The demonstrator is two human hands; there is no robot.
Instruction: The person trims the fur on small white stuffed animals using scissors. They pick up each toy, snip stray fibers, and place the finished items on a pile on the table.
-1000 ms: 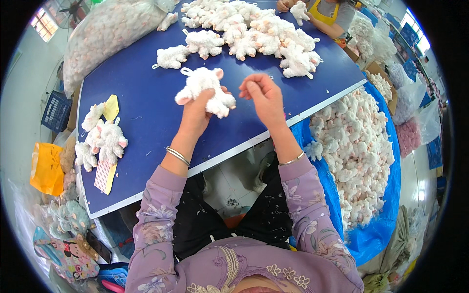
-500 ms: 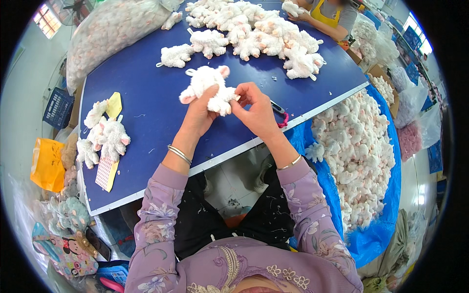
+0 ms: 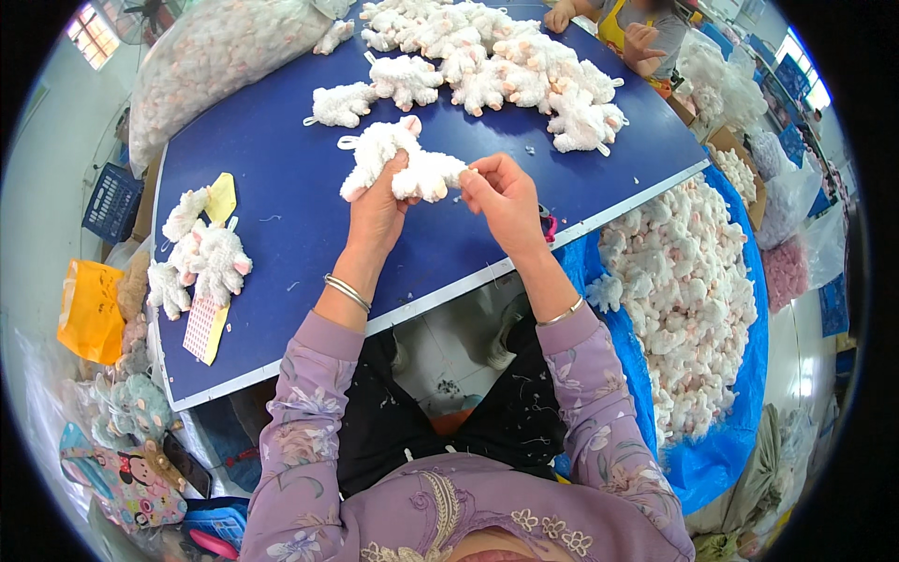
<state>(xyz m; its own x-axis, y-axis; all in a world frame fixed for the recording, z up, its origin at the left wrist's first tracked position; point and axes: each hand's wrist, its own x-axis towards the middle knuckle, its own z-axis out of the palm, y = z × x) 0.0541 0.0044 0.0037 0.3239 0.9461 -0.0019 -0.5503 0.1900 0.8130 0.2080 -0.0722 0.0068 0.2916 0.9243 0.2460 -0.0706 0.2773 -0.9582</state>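
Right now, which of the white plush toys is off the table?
The white plush toy held between the left hand and right hand. All others lie on the blue table or in the heap beside it.

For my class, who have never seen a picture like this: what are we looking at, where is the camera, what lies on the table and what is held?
No machine here: a person's two bare hands. The round, bent picture comes from a fisheye camera worn on the head, looking down. The left hand holds a white plush toy above the blue table; the right hand pinches its end. Farther back lies a heap of plush toys, a smaller group at the left. A blue sheet on the right holds many more.
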